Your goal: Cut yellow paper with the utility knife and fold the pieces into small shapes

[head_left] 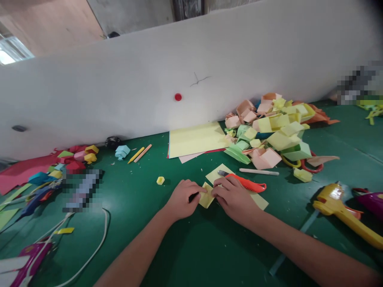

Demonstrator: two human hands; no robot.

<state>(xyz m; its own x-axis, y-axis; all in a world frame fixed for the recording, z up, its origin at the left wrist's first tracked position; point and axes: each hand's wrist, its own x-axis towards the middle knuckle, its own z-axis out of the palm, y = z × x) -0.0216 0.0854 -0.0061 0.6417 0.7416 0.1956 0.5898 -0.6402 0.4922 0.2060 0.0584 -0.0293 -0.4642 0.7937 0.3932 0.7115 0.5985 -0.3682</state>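
Between my two hands is a small folded piece of yellow paper, low over the green table. My left hand pinches its left side, with the index finger on top and the thumb below. My right hand has its fingers closed on the right edge of the same piece. Just behind, an orange utility knife lies partly under my right hand. Flat yellow paper lies beneath the knife and that hand. A tiny yellow folded paper cup sits to the left of my left hand.
Paper scraps and folded shapes are heaped at the back right. Yellow sheets lie against the white partition. A yellow glue gun rests at right. Small folded shapes, a blurred-out device and a white cable are at left.
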